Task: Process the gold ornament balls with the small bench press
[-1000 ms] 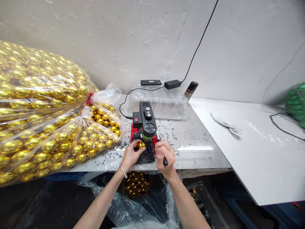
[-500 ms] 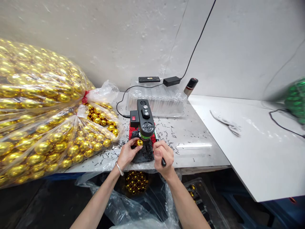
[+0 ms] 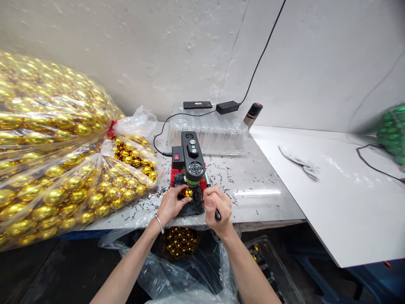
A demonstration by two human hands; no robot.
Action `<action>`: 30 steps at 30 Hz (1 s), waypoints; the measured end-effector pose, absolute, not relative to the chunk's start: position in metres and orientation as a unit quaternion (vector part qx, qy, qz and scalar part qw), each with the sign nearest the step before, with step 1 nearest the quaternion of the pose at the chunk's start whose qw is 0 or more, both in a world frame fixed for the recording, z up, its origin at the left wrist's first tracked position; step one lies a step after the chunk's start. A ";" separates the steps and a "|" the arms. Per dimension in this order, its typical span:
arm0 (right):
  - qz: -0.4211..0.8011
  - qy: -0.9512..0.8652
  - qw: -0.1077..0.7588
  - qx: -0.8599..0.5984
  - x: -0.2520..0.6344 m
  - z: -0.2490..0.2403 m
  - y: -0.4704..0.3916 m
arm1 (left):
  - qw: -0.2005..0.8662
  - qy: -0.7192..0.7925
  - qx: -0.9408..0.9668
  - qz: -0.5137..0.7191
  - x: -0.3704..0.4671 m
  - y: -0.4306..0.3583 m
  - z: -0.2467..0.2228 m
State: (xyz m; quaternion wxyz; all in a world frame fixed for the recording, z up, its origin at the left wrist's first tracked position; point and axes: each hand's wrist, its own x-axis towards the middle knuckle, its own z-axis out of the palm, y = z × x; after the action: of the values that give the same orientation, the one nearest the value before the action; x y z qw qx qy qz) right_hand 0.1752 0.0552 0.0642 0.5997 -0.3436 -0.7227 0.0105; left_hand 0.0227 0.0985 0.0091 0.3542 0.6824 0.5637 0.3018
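Observation:
Between thumb and fingers, my left hand (image 3: 171, 202) pinches a shiny gold ball ornament (image 3: 189, 193) with a dark mark on it. The ball sits just below the head of a small black press machine (image 3: 193, 162); whether it touches the head I cannot tell. My right hand (image 3: 218, 207) is wrapped round the black-gripped lever (image 3: 217, 215) at the machine's right side. Under the machine, the dark base (image 3: 193, 207) lies on a red mat (image 3: 203, 184) strewn with black scraps.
Big clear bags of gold balls (image 3: 53, 169) fill the left. Clear plastic trays (image 3: 207, 137) stand behind the machine, with a power adapter (image 3: 228, 107) on top and a spray can (image 3: 253, 115) beside them. A glove (image 3: 299, 162) lies right. More gold balls (image 3: 181, 242) sit below the table edge.
My left hand has shifted slightly to the right and down with the gold ball, bringing it closer under the machine head. My right hand stays on the lever.

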 end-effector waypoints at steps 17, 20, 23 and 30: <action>-0.037 -0.737 0.578 -0.348 0.178 0.025 0.057 | 0.329 0.560 0.710 0.271 0.028 0.098 0.017; -0.053 -0.726 0.597 -0.338 0.177 0.019 0.059 | 0.336 0.556 0.707 0.278 0.028 0.098 0.016; -0.054 -0.718 0.607 -0.336 0.176 0.014 0.061 | 0.341 0.552 0.703 0.290 0.027 0.098 0.015; -0.050 -0.710 0.614 -0.341 0.175 0.006 0.062 | 0.342 0.551 0.703 0.291 0.028 0.098 0.013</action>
State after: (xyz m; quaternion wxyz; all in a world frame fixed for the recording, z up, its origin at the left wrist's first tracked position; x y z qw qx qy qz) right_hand 0.1748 0.0624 0.0063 0.6137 -0.3412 -0.7103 -0.0498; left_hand 0.0276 0.0980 0.0131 0.3424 0.7032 0.5507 0.2914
